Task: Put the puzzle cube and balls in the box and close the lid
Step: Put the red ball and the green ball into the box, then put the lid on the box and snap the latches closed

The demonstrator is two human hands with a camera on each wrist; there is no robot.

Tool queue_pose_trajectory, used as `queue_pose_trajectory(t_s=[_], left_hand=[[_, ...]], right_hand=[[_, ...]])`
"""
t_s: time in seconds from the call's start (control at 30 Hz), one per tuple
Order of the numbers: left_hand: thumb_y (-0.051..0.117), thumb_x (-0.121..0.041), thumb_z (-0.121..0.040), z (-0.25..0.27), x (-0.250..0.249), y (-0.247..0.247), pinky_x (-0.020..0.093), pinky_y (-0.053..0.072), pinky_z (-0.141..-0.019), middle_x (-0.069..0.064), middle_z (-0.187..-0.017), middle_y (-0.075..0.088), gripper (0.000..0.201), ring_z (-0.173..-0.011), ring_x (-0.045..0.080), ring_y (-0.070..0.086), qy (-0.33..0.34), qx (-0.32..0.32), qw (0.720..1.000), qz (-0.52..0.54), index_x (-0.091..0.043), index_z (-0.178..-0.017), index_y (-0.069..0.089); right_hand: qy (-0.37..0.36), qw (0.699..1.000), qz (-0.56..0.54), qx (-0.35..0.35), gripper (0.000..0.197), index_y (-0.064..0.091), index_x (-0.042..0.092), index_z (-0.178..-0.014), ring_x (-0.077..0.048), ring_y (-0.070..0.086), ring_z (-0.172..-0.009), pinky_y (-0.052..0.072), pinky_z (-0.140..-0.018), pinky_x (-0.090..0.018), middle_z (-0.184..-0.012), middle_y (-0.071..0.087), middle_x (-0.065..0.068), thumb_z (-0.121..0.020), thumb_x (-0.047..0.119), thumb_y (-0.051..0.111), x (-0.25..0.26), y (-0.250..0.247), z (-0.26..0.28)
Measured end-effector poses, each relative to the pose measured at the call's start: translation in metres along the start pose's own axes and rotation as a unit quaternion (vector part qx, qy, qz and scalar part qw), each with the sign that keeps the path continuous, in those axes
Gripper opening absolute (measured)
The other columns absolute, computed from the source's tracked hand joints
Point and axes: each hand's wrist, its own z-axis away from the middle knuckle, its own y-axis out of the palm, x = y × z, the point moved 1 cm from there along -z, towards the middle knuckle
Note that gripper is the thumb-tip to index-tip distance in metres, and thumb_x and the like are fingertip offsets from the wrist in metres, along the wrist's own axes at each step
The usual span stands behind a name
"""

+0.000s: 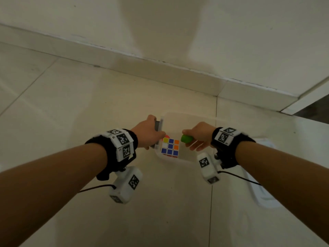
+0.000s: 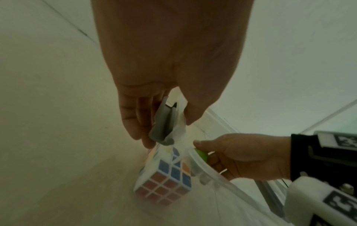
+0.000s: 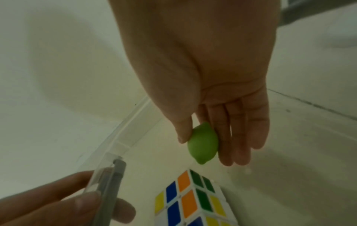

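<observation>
Clear box (image 1: 187, 158) sits on the pale floor, left hand (image 1: 148, 131) gripping its grey latch (image 2: 164, 122) at the left wall; puzzle cube (image 1: 170, 147) already inside, and right hand (image 1: 200, 135) pinches the green ball (image 3: 203, 144) just above the opening

Head view looking down from above, wrist views close along each palm, all sharing the slightly blurred puzzle cube (image 1: 170, 145).

Puzzle cube (image 1: 170, 147) lies in the box (image 1: 185, 158), lid (image 1: 261, 191) right.
</observation>
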Motion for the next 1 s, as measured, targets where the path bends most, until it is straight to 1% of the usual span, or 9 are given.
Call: queue_pose_trajectory(t_s=[0.13, 0.27, 0.33, 0.5, 0.63, 0.7, 0.83, 0.9, 1.0], left_hand=[[0.060, -0.031, -0.092, -0.001, -0.003, 0.001, 0.045, 0.060, -0.078, 0.016, -0.118, 0.056, 0.066, -0.092, 0.032, 0.066, -0.018, 0.020, 0.999, 0.042, -0.012, -0.144, 0.025], [0.058, -0.034, -0.093, 0.002, -0.002, 0.002, 0.044, 0.059, -0.079, 0.015, -0.121, 0.058, 0.066, -0.088, 0.029, 0.066, -0.019, 0.025, 0.998, 0.051, -0.015, -0.145, 0.023], [0.058, -0.034, -0.093, 0.002, -0.001, 0.002, 0.043, 0.059, -0.079, 0.013, -0.117, 0.060, 0.065, -0.085, 0.027, 0.065, -0.018, 0.028, 0.998, 0.061, -0.016, -0.145, 0.023], [0.058, -0.031, -0.093, 0.002, -0.003, 0.000, 0.046, 0.059, -0.081, 0.011, -0.115, 0.058, 0.063, -0.092, 0.030, 0.067, -0.030, 0.032, 0.995, 0.089, -0.015, -0.145, 0.025], [0.059, -0.032, -0.093, 0.003, -0.005, -0.001, 0.049, 0.059, -0.082, 0.012, -0.114, 0.059, 0.061, -0.098, 0.032, 0.067, -0.035, 0.035, 0.995, 0.087, -0.015, -0.142, 0.028], [0.060, -0.033, -0.092, 0.003, -0.005, -0.001, 0.049, 0.058, -0.083, 0.011, -0.113, 0.060, 0.060, -0.096, 0.031, 0.068, -0.037, 0.038, 0.995, 0.089, -0.014, -0.141, 0.029], [0.061, -0.034, -0.091, 0.001, -0.004, -0.002, 0.048, 0.058, -0.084, 0.007, -0.103, 0.061, 0.056, -0.091, 0.028, 0.067, -0.047, 0.043, 0.993, 0.101, -0.015, -0.136, 0.033], [0.062, -0.033, -0.090, 0.000, -0.004, -0.002, 0.049, 0.058, -0.085, 0.006, -0.100, 0.062, 0.050, -0.096, 0.031, 0.067, -0.055, 0.046, 0.991, 0.113, -0.015, -0.130, 0.037], [0.062, -0.028, -0.091, -0.001, -0.006, -0.002, 0.050, 0.056, -0.088, 0.005, -0.095, 0.062, 0.038, -0.103, 0.033, 0.066, -0.064, 0.047, 0.988, 0.134, -0.015, -0.120, 0.040]], right_hand=[[0.029, 0.996, -0.085, 0.002, 0.033, 0.065, -0.002, -0.108, -0.033, 0.075, -0.092, 0.061, -0.082, -0.043, -0.104, 0.074, -0.019, -0.089, 0.024, 0.071, 0.006, 0.006, -0.009], [0.026, 0.991, -0.133, 0.021, 0.026, 0.064, -0.005, -0.104, -0.036, 0.072, -0.098, 0.057, -0.091, -0.049, -0.106, 0.073, -0.023, -0.089, 0.016, 0.071, 0.012, 0.012, -0.014], [0.025, 0.989, -0.141, 0.022, 0.020, 0.063, -0.004, -0.100, -0.036, 0.072, -0.100, 0.057, -0.090, -0.046, -0.110, 0.072, -0.023, -0.092, 0.015, 0.067, 0.013, 0.014, -0.013], [0.024, 0.989, -0.146, 0.019, 0.036, 0.057, -0.005, -0.123, -0.036, 0.071, -0.096, 0.059, -0.083, -0.044, -0.113, 0.069, -0.024, -0.099, 0.023, 0.057, 0.012, 0.014, -0.007], [0.034, 0.993, -0.112, 0.017, 0.041, 0.053, -0.005, -0.132, -0.036, 0.069, -0.090, 0.059, -0.070, -0.040, -0.119, 0.066, -0.024, -0.102, 0.024, 0.051, 0.011, 0.007, 0.001], [0.024, 0.995, -0.092, 0.031, 0.042, 0.054, -0.004, -0.132, -0.035, 0.070, -0.092, 0.060, -0.074, -0.039, -0.123, 0.065, -0.024, -0.101, 0.024, 0.052, 0.011, 0.000, 0.008], [-0.054, 0.987, -0.083, 0.128, 0.041, 0.058, 0.000, -0.127, -0.033, 0.072, -0.103, 0.059, -0.088, -0.040, -0.116, 0.072, -0.019, -0.100, 0.030, 0.054, 0.021, -0.035, 0.034], [-0.096, 0.980, -0.094, 0.146, 0.037, 0.062, 0.003, -0.118, -0.028, 0.075, -0.096, 0.061, -0.079, -0.034, -0.110, 0.075, -0.015, -0.100, 0.033, 0.053, 0.026, -0.062, 0.048], [-0.116, 0.979, -0.142, 0.085, 0.026, 0.066, 0.010, -0.094, -0.017, 0.074, -0.066, 0.055, -0.054, -0.021, -0.082, 0.078, -0.006, -0.097, 0.034, 0.055, 0.020, -0.105, 0.057]])
